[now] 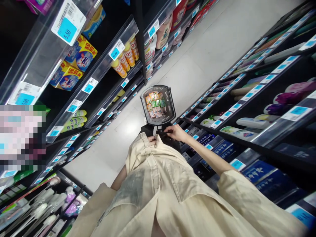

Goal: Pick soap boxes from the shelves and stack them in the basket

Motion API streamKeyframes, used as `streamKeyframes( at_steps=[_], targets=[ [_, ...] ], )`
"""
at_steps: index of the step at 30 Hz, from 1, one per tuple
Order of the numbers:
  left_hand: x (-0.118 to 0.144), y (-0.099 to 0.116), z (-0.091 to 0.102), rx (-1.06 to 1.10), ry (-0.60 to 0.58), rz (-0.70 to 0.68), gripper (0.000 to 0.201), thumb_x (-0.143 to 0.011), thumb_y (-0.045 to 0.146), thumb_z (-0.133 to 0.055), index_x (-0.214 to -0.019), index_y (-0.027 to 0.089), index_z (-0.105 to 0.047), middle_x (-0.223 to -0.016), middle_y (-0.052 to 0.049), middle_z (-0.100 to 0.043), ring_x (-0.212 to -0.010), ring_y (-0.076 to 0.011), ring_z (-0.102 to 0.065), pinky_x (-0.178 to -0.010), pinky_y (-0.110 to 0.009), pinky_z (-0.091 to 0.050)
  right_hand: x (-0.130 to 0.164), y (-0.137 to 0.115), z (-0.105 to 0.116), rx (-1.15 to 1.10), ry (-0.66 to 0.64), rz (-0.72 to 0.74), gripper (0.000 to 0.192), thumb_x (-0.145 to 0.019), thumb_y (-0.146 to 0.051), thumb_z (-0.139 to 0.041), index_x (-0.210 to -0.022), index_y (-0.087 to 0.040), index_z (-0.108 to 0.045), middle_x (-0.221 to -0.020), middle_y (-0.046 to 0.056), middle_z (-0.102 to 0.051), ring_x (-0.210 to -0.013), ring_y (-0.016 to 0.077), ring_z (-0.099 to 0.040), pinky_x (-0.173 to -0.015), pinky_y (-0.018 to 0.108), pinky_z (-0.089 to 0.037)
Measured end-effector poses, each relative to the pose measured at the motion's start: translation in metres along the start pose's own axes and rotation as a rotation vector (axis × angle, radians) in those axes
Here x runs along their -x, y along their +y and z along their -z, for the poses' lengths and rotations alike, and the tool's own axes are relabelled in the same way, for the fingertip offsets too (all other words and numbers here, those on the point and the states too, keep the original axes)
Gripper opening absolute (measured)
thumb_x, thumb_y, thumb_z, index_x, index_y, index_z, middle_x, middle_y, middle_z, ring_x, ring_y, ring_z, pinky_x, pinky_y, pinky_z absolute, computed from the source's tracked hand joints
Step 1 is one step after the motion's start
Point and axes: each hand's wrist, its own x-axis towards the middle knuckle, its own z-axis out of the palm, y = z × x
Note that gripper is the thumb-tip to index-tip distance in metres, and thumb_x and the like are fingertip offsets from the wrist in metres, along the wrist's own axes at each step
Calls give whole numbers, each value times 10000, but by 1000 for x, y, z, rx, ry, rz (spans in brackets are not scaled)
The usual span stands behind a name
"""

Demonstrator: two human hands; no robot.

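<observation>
My right hand [177,132] is at my waist, its fingers pinched together at something black by the hem of my beige shirt [158,177]. What lies between the fingertips is too small to name. Close beside it, my left hand [151,141] shows only its fingers, which are curled in at the shirt front. The shirt covers the rest of that hand, and what it holds is hidden. Just beyond both hands stands a grey plastic shopping basket [168,104]. Inside it lie several small orange, green and pink packets [156,104].
Shelves line both sides of a pale floor [212,42]. To the left are yellow OMO boxes [69,77], orange bottles [125,59] and price tags [69,24]. Blue boxes [259,174] and bottles [240,133] fill the right shelves. Brushes [39,210] hang at lower left.
</observation>
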Motion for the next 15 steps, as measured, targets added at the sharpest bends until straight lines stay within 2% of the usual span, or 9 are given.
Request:
streamKeyframes(
  at_steps=[4, 9, 12, 15],
  targets=[
    [-13, -11, 0, -24, 66, -24, 64, -882, 176, -611, -852, 159, -665, -890, -32, -740, -926, -211, -641, -906, -307, -511, 0, 2, -3, 98, 61, 30, 364, -889, -511, -728, -743, -178, -705, -582, -16, -596, -517, 111, -490, -538, 232, -353],
    [-14, -16, 3, -27, 138, -99, 122, -903, 167, -575, -909, 159, -697, -1201, -91, -725, -1169, -231, -643, -1090, -329, -475, 2, 3, -9, 123, 110, 35, 471, -886, -620, -718, -727, -177, -689, -565, -16, -562, -554, 125, -461, -560, 249, -336],
    [-25, -18, 1, -24, 189, -102, 216, -908, 144, -545, -1054, 167, -702, -1260, -128, -720, -1181, -242, -681, -1075, -389, -523, 3, 4, -12, 82, 155, 42, 427, -899, -560, -719, -706, -182, -672, -544, -18, -571, -537, 132, -485, -551, 254, -341],
    [-42, -19, -3, -37, 255, -97, 214, -959, 225, -565, -1126, 200, -696, -1226, -149, -736, -1160, -271, -703, -981, -439, -581, 2, 5, -14, 108, 199, 64, 287, -900, -382, -702, -698, -180, -672, -557, -20, -592, -532, 131, -500, -561, 253, -355]
  ],
)
